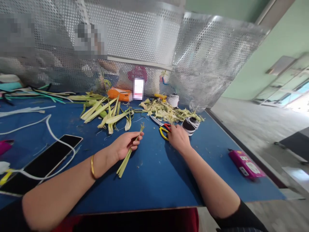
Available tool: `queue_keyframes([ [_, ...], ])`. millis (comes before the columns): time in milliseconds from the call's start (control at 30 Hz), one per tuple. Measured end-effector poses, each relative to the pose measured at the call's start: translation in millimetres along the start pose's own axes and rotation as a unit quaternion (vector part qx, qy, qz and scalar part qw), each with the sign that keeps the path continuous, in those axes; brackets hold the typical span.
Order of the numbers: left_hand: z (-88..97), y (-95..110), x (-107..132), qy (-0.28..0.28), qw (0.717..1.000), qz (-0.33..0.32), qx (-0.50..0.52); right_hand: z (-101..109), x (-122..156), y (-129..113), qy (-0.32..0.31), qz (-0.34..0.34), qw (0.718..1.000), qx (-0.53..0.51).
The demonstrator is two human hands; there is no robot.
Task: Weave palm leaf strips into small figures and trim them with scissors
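Toward the table's [154, 180] front edge, the left hand [125, 145] grips a thin bundle of leaf strips [123, 165]. Its fingers are closed round the upper part, and the lower end lies on the blue top. Just beyond, the right hand [178, 138] lies over the yellow-handled scissors [162, 130]; whether its fingers have closed on them cannot be told. The step looks like taking up the scissors, which calls for fingers through the loops. By the right edge, a pink case [245, 164] bears a label too small to read.

Bright daylight from the right — edges bend and blur, soft shadows under forearms.
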State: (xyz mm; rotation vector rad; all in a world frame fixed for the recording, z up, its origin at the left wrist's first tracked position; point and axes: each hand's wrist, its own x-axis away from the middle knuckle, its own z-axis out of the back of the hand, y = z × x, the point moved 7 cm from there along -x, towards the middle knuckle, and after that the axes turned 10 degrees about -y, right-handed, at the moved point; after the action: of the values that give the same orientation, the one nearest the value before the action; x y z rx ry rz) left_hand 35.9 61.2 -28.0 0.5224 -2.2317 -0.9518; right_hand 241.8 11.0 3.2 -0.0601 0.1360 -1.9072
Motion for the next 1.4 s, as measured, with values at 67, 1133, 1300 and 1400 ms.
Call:
queue_keyframes([
  [67, -0.4, 1.4, -2.0, -0.008, 1.0, -0.015, 0.001, -0.3, -0.2, 2.0, 0.0, -0.009, 1.0, 0.023],
  [1133, -1.0, -11.1, -14.0, -0.04, 0.998, -0.03, -0.023, 78.7, -15.6, 87.8, -0.131, -0.038, 0.981, 0.135],
  [1300, -2.3, -8.9, -11.6, -0.04, 0.998, -0.029, -0.026, 56.1, -20.4, 51.4, -0.068, -0.003, 0.973, 0.221],
  [1400, -1.5, -8.7, -11.7, -0.038, 0.998, -0.027, -0.03, 37.4, -20.7, 30.0, -0.047, 0.02, 0.966, 0.254],
])
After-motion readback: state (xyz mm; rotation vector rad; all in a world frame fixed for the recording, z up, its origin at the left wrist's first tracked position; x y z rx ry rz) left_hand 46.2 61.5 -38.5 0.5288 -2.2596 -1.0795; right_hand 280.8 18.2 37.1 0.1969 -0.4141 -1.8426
